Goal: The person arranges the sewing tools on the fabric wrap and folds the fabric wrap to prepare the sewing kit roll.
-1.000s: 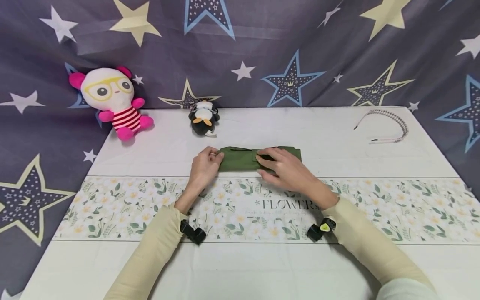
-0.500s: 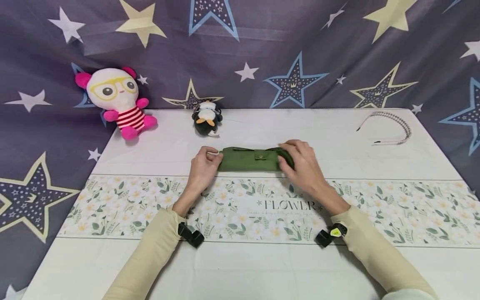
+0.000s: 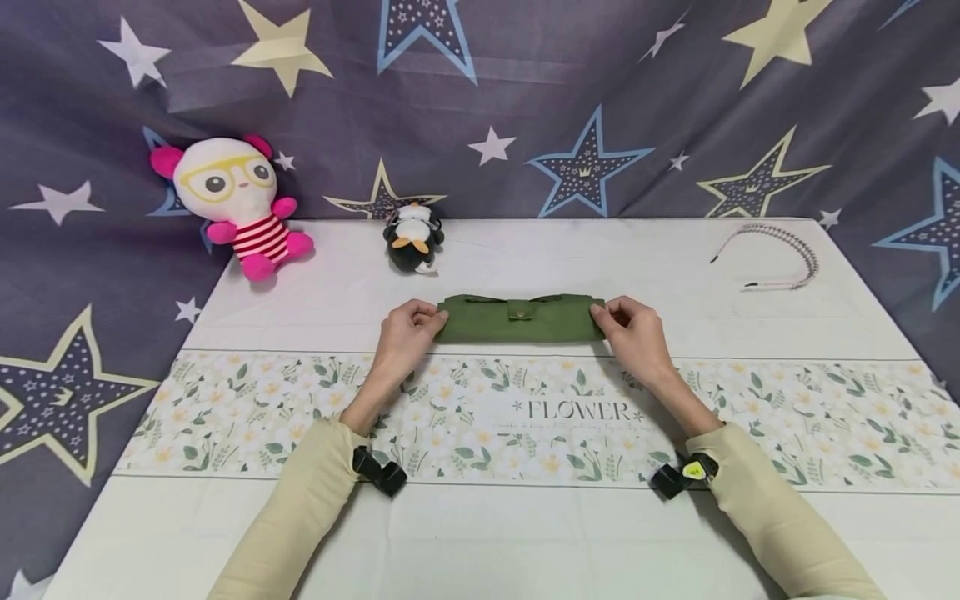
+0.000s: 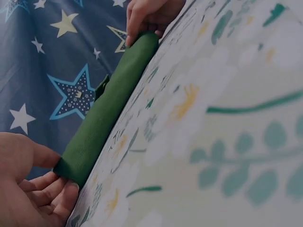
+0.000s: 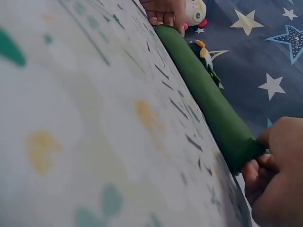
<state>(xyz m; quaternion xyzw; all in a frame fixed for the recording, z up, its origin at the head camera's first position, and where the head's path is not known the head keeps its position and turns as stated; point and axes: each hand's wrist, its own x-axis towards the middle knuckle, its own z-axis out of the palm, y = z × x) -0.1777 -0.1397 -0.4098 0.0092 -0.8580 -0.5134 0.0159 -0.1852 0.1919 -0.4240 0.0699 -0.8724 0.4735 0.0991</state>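
Observation:
A long green fabric pouch [image 3: 517,327], folded flat or rolled, lies crosswise on the table. A small tab with a round snap sits at the middle of its upper edge, with dark gaps on either side of the tab. My left hand [image 3: 407,332] pinches its left end between thumb and fingers. At the opposite end, my right hand [image 3: 636,335] pinches the corner the same way. The left wrist view shows the left thumb and fingertips around the near end of the pouch [image 4: 106,113]. In the right wrist view, the right fingers [image 5: 265,168] grip its other end.
Behind the pouch sits a penguin plush [image 3: 412,237]. A pink-and-white plush in a striped shirt [image 3: 240,204] leans at the back left. A headband [image 3: 795,250] lies at the back right. A flowered strip [image 3: 300,408] crosses the white table, and a starry cloth [image 3: 495,92] hangs behind.
My right hand has moved right from the middle of the pouch to its right end and now pinches it, uncovering the snap tab. My left hand stays at the left end.

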